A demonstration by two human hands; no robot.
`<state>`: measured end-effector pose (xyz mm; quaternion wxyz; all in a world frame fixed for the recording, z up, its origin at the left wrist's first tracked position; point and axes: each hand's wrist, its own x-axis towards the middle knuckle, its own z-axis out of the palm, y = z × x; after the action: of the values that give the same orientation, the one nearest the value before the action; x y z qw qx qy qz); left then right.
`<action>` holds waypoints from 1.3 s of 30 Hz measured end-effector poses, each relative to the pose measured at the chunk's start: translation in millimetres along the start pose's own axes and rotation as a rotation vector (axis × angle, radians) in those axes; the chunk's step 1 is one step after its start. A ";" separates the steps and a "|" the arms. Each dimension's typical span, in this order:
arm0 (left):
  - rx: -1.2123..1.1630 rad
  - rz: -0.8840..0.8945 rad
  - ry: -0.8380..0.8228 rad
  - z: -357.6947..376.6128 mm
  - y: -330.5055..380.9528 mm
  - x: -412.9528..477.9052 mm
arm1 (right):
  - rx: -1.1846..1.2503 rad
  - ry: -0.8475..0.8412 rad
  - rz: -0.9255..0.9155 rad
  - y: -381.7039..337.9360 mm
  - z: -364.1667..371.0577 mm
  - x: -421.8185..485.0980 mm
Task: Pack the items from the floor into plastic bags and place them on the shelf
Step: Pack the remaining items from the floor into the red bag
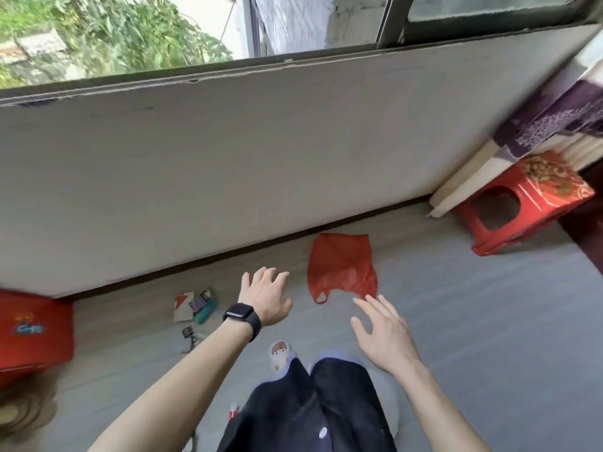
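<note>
1. The left hand's fingers [265,276] were straight and fanned apart, holding nothing. The left hand [266,296] hung palm-down above the floor [456,321], just left of the red plastic bag [341,265] and apart from it.
2. The right hand's fingers [375,306] were straight, slightly parted and empty. Their tips reached the bag's lower right corner, but I could not tell whether they touched it. The right hand [380,334] was palm-down.
3. A black smartwatch [242,316] sat on the left wrist, and both forearms were bare.
4. The bag lay flat and creased on the floor. Its closed end pointed at the wall [228,158], and 1 handle loop at its lower left pointed toward the person.
5. Left of the bag, past the left hand, lay a cluster of small items: a white-and-red booklet [182,306], dark packets [200,298] and a teal object [205,313], all touching. They were too blurred to name more closely.
6. A small dark gadget [188,334] lay alone just below that cluster, also left of the bag.
7. Well right of the bag, a red plastic stool [525,203] stood upright by the wall.
8. Far left of the bag sat a red box [32,331], cut by the frame edge.
9. Below the bag were a slipper [280,353] with a cartoon face and dark trousers [326,412].
</note>
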<state>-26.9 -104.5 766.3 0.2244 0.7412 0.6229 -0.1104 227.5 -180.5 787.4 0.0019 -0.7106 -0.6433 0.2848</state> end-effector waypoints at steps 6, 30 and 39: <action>-0.024 -0.058 -0.085 7.8 12.5 46.8 | 0.005 -0.120 0.001 13.3 -3.9 57.4; -0.164 -0.238 -0.375 194.3 105.9 253.8 | -0.226 -0.429 -0.066 219.0 119.1 337.3; -0.078 -0.228 -0.378 428.4 70.8 399.5 | -0.309 -0.472 0.035 344.6 321.9 444.1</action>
<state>171.3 34.4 228.2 0.3516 0.6230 0.6533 -0.2477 415.6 49.5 211.8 -0.2610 -0.6274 -0.6496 0.3410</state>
